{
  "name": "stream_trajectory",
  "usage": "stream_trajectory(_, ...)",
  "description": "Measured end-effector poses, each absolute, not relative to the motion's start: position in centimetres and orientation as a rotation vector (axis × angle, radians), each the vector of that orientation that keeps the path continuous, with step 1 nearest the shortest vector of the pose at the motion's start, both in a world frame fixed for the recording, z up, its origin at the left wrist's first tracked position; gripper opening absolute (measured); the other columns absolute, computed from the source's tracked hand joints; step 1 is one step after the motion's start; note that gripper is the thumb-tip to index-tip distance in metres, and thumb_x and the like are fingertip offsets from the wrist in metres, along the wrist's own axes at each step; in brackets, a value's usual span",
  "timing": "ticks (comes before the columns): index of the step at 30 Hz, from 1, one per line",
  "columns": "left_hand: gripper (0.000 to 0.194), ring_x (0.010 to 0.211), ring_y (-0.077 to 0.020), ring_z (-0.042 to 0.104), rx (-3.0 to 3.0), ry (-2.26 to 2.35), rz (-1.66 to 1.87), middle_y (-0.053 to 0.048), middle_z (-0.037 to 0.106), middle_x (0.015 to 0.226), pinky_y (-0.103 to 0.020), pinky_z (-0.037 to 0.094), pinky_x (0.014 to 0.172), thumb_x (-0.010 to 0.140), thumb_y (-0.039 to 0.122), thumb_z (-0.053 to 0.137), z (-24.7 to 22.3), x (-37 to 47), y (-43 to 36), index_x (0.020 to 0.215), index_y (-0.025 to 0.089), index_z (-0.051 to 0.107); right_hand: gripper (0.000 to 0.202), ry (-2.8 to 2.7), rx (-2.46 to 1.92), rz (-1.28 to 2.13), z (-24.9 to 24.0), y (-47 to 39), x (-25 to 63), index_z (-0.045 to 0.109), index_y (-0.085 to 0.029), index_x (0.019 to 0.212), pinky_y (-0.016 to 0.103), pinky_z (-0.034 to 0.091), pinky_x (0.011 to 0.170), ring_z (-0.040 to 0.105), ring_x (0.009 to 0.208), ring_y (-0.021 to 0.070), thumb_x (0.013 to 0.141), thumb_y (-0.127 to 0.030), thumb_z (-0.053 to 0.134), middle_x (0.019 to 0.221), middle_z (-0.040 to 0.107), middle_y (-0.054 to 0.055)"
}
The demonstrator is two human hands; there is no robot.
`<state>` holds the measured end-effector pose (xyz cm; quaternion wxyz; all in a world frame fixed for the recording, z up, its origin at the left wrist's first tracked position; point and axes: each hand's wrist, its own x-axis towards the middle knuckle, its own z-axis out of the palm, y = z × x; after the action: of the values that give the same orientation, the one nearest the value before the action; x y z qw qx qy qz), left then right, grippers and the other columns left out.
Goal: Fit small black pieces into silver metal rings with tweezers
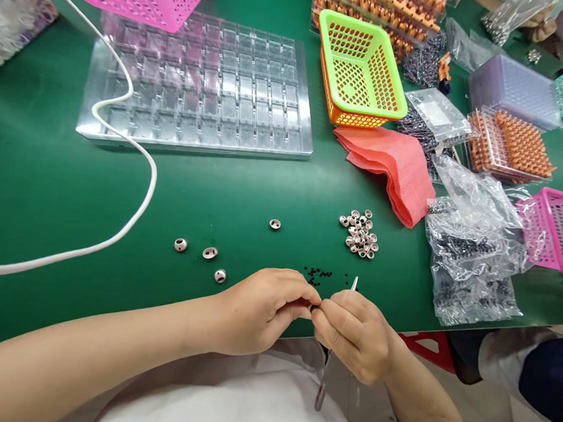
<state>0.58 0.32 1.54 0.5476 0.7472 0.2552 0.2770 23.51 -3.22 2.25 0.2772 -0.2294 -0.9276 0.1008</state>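
Observation:
My left hand (267, 310) pinches a small ring-like metal part (313, 308), mostly hidden by the fingertips. Touching the same part are the fingers of my right hand (354, 332), which also holds slim metal tweezers (321, 390); their tip points up past the knuckles. Just beyond the hands lie tiny black pieces (314, 274) scattered on the green table (244, 189). A pile of silver rounded parts (363, 233) sits further right. Several like it lie apart to the left, one of them a silver part (180, 244).
A clear compartment tray (198, 89) lies at the back, with a white cable (151, 182) crossing its left side. Green basket (363, 69), red cloth (395, 167), plastic bags (476, 250) and a pink basket (560, 230) occupy the right. Another person's dark sleeve (549, 377) shows lower right.

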Motion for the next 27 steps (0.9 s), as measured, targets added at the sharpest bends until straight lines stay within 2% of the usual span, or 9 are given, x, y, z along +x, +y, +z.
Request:
stream_trajectory(5, 0.018, 0.078, -0.0156, 0.067, 1.764, 0.617, 0.653, -0.005, 0.075, 0.087, -0.024, 0.054, 0.071, 0.098, 0.010, 0.052, 1.4, 0.6, 0.4, 0.102, 0.017, 0.069, 0.020, -2.477, -0.620, 0.206, 1.3, -3.1, 23.6, 0.070, -0.008, 0.103, 0.033, 0.049, 0.059, 0.057, 0.077, 0.0184, 0.092, -0.005, 0.054, 0.092, 0.065, 0.010)
stream_trajectory(8, 0.018, 0.076, -0.0146, 0.066, 1.725, 0.650, 0.641, -0.005, 0.073, 0.087, -0.024, 0.054, 0.070, 0.098, 0.011, 0.053, 1.6, 0.6, 0.6, 0.102, 0.016, 0.070, 0.020, -2.390, -0.680, 0.246, 1.0, -3.2, 23.6, 0.068, -0.007, 0.109, 0.032, 0.052, 0.063, 0.059, 0.079, 0.0180, 0.093, -0.004, 0.056, 0.090, 0.067, 0.010)
stream_trajectory(13, 0.014, 0.073, -0.0123, 0.065, 1.624, 0.664, 0.615, -0.004, 0.071, 0.084, -0.021, 0.052, 0.067, 0.096, 0.012, 0.058, 2.1, 0.5, 0.8, 0.100, 0.015, 0.071, 0.036, -2.151, -0.845, 0.400, 1.1, -4.1, 23.2, 0.062, -0.013, 0.125, 0.029, 0.057, 0.066, 0.065, 0.076, 0.0153, 0.090, -0.002, 0.063, 0.090, 0.072, 0.006)
stream_trajectory(18, 0.014, 0.072, -0.0123, 0.065, 1.618, 0.671, 0.617, -0.003, 0.072, 0.085, -0.021, 0.053, 0.067, 0.096, 0.013, 0.059, 2.0, 0.5, 0.8, 0.101, 0.016, 0.072, 0.042, -2.069, -0.898, 0.386, 1.1, -4.8, 23.2, 0.061, -0.016, 0.129, 0.029, 0.059, 0.067, 0.067, 0.076, 0.0152, 0.089, -0.002, 0.065, 0.089, 0.073, 0.005)
stream_trajectory(21, 0.014, 0.074, -0.0125, 0.066, 1.649, 0.665, 0.623, -0.004, 0.073, 0.086, -0.021, 0.053, 0.068, 0.097, 0.013, 0.059, 1.9, 0.5, 0.7, 0.101, 0.016, 0.072, 0.041, -2.164, -0.876, 0.382, 1.1, -4.8, 23.5, 0.062, -0.014, 0.129, 0.030, 0.059, 0.068, 0.067, 0.078, 0.0163, 0.090, -0.003, 0.064, 0.091, 0.074, 0.006)
stream_trajectory(27, 0.015, 0.075, -0.0138, 0.066, 1.744, 0.623, 0.676, -0.005, 0.073, 0.085, -0.022, 0.053, 0.069, 0.097, 0.011, 0.058, 1.7, 0.5, 0.6, 0.104, 0.015, 0.070, 0.030, -2.363, -0.772, 0.278, 1.6, -4.5, 23.9, 0.064, -0.004, 0.122, 0.036, 0.056, 0.066, 0.065, 0.084, 0.0206, 0.094, -0.004, 0.055, 0.096, 0.073, 0.012)
